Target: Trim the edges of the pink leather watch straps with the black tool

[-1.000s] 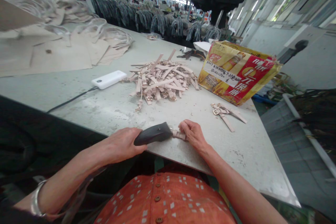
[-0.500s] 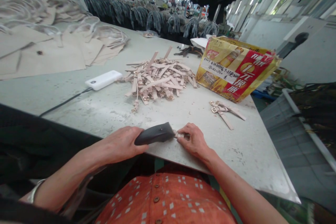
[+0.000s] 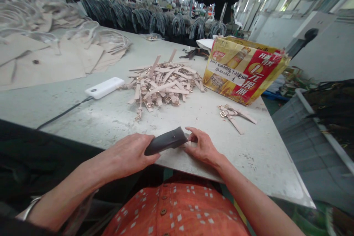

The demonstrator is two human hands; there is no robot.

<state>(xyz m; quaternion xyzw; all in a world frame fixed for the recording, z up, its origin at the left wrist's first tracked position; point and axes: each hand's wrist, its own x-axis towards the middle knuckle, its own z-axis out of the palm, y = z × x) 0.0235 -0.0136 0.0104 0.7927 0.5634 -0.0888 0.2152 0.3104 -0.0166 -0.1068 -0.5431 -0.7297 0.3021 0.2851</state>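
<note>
My left hand [image 3: 131,154] is closed round a dark grey hand tool [image 3: 166,141] at the near edge of the table [image 3: 116,114]. The tool's tip meets a small beige strap piece, mostly hidden, that my right hand [image 3: 200,145] pinches against the tabletop. A heap of beige straps with gold buckles [image 3: 163,83] lies beyond the hands in the middle. Two or three finished straps [image 3: 235,115] lie apart to the right.
A red and yellow carton [image 3: 245,72] stands at the back right. A white power bank [image 3: 104,87] with a black cable lies to the left. Beige sheets and clear plastic loops [image 3: 63,49] cover the far left. A grey bin [image 3: 309,136] stands beside the table's right edge.
The tool's tip has slid right over the strap piece, which now shows less. My right hand's fingers have shifted slightly. The camera has drifted a little.
</note>
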